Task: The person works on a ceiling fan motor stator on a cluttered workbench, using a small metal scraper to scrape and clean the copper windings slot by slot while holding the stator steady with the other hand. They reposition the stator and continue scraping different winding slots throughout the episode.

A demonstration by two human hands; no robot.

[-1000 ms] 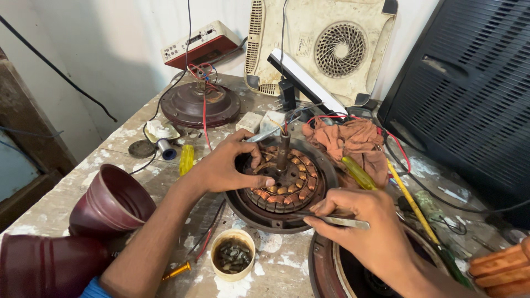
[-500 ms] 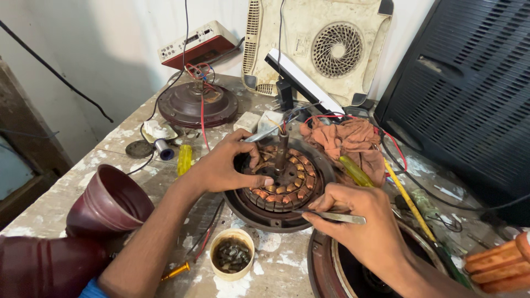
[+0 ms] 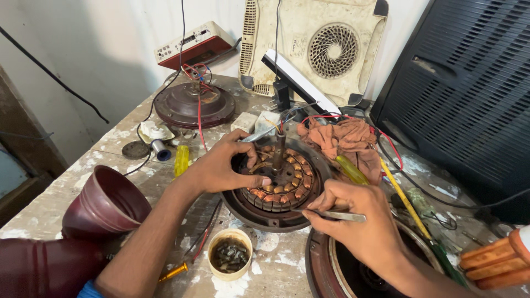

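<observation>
Left hand (image 3: pixel 221 163) presses flat on the fan stator (image 3: pixel 279 179); right hand (image 3: pixel 361 223) pinches metal tweezers (image 3: pixel 331 215). Winding work looks underway on the bench (image 3: pixel 121 149). Next calls for fine tip placement.

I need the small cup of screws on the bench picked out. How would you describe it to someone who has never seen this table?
Start at the round motor stator with copper windings in the middle of the bench, where the left hand rests. Directly below it, nearer the camera, stands a small cream cup. It alone is open-topped and filled with dark screws; the maroon funnel-shaped cover beside it is far larger.
</observation>
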